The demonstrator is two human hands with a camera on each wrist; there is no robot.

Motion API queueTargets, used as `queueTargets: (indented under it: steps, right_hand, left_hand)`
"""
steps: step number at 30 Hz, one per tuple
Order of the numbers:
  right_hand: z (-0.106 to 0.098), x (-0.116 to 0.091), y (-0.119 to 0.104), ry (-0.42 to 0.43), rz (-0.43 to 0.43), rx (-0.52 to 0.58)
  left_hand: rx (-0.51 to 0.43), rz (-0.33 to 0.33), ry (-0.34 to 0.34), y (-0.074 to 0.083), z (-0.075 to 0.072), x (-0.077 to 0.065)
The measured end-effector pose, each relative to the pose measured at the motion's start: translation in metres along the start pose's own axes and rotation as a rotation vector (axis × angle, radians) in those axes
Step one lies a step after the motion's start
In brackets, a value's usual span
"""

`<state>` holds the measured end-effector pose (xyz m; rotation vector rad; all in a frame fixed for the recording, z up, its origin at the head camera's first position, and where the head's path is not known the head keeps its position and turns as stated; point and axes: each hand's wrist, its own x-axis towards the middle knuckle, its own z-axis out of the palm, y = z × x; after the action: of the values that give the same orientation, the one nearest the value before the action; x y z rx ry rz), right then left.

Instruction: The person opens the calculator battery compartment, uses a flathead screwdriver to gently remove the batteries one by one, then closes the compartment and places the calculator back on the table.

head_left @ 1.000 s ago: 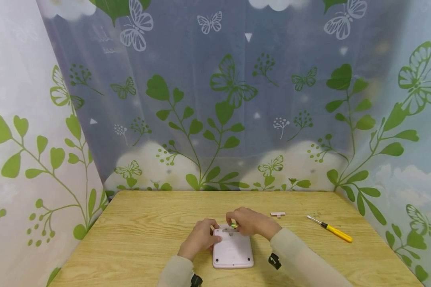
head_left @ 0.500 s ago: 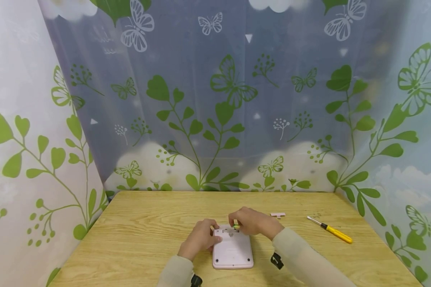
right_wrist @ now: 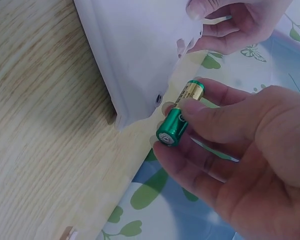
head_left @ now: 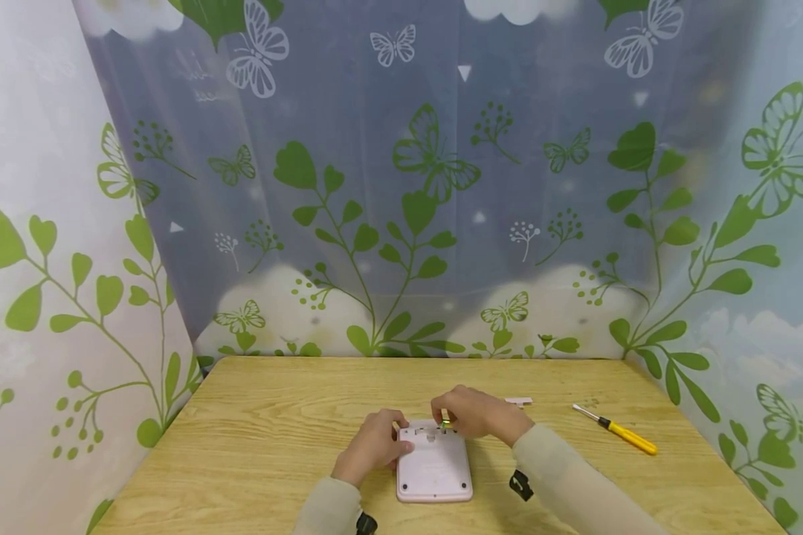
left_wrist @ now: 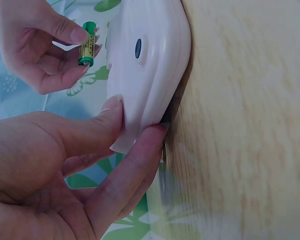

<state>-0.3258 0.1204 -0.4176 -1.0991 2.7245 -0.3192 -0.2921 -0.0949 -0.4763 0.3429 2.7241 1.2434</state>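
A pale pink calculator (head_left: 433, 469) lies back side up on the table, with small dark feet at its corners and an uncovered battery compartment (head_left: 431, 432) along its far end. My left hand (head_left: 373, 444) grips its far left corner, thumb on top and fingers at the edge below, as the left wrist view shows. Between thumb and fingers my right hand (head_left: 473, 412) pinches a green and gold battery (right_wrist: 181, 114). It holds the battery just above the far right end of the calculator, apart from it in the right wrist view.
A small pink battery cover (head_left: 525, 401) lies behind my right wrist. Farther right rests a screwdriver (head_left: 618, 431) with a yellow handle, and tiny bits (head_left: 590, 403) lie near its tip. Patterned curtains surround the wooden table (head_left: 274, 416).
My right hand has moved slightly right with the battery, away from the compartment, and now partly covers the battery cover in the head view. The left hand and calculator have stayed in place.
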Motion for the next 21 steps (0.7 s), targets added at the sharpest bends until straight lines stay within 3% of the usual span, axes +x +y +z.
queueTargets:
  steps: [21]
  right_hand:
    - [-0.0063, -0.0070, 0.0038, -0.063, 0.066, 0.001]
  left_hand:
    - [-0.012, 0.005, 0.003, 0.0009, -0.0002, -0.0016]
